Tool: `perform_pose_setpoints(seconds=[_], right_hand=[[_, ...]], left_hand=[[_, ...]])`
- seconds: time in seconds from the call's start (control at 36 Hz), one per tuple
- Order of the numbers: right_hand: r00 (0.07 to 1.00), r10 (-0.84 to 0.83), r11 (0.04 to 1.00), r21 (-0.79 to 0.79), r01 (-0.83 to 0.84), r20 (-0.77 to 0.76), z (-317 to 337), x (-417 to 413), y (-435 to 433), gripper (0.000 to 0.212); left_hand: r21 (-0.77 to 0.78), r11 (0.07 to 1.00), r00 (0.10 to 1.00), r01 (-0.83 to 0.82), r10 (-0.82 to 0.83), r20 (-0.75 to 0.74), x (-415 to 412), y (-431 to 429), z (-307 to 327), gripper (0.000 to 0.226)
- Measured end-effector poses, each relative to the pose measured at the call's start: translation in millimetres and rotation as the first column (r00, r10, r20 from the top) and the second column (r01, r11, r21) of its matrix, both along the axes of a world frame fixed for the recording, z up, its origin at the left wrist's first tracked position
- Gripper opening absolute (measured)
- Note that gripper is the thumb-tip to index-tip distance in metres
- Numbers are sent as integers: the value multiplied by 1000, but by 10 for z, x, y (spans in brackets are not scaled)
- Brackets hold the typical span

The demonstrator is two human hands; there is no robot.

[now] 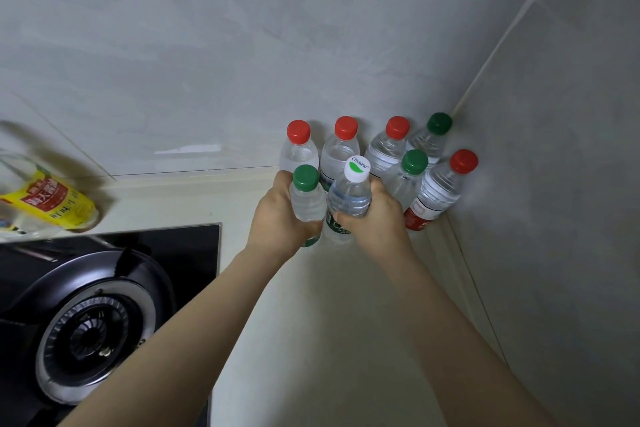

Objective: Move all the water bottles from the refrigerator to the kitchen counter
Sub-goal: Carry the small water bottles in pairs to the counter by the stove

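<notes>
Several clear water bottles stand bunched in the back right corner of the pale kitchen counter (311,322), most with red caps (346,127), two with green caps (414,162). My left hand (277,218) is wrapped around a green-capped bottle (306,196) at the front of the group. Beside it my right hand (375,218) grips a white-capped bottle (349,194). Both held bottles are upright at the counter, touching each other. The refrigerator is out of view.
A black gas hob with a round burner (90,329) fills the lower left. A large oil bottle with a yellow label (45,204) stands behind it by the wall. Grey tiled walls (554,184) close in the corner at the back and right.
</notes>
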State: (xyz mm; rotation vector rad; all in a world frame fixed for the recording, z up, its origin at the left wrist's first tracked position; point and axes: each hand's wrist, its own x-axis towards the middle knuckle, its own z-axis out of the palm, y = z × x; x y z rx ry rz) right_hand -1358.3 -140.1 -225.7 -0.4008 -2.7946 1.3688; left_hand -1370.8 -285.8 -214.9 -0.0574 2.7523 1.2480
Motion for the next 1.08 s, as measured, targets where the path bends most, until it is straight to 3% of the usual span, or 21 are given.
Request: perform_pose_setpoints(seconds=[0.28, 0.44, 0.69, 0.83, 1.0, 1.08], right_hand=[[999, -49, 999, 6, 49, 4, -6, 3, -40, 50], [998, -18, 974, 228, 2, 65, 41, -44, -8, 46], [996, 30, 925, 375, -57, 78, 128, -66, 6, 45], [998, 25, 926, 375, -47, 63, 131, -49, -3, 55], [1000, -13, 964, 266, 10, 8, 157, 72, -2, 69], [1000, -17, 964, 264, 16, 2, 198, 159, 14, 62]], left_hand=[[-1, 1000, 999, -27, 27, 37, 16, 9, 4, 50], [-13, 1000, 999, -14, 15, 43, 27, -15, 27, 52], [-51, 999, 999, -12, 15, 49, 17, -11, 20, 54], [-50, 999, 999, -21, 23, 48, 17, -10, 22, 53], [-13, 1000, 995, -25, 27, 95, 60, -63, 19, 56], [-9, 1000, 992, -22, 23, 127, 106, -126, 5, 64]])
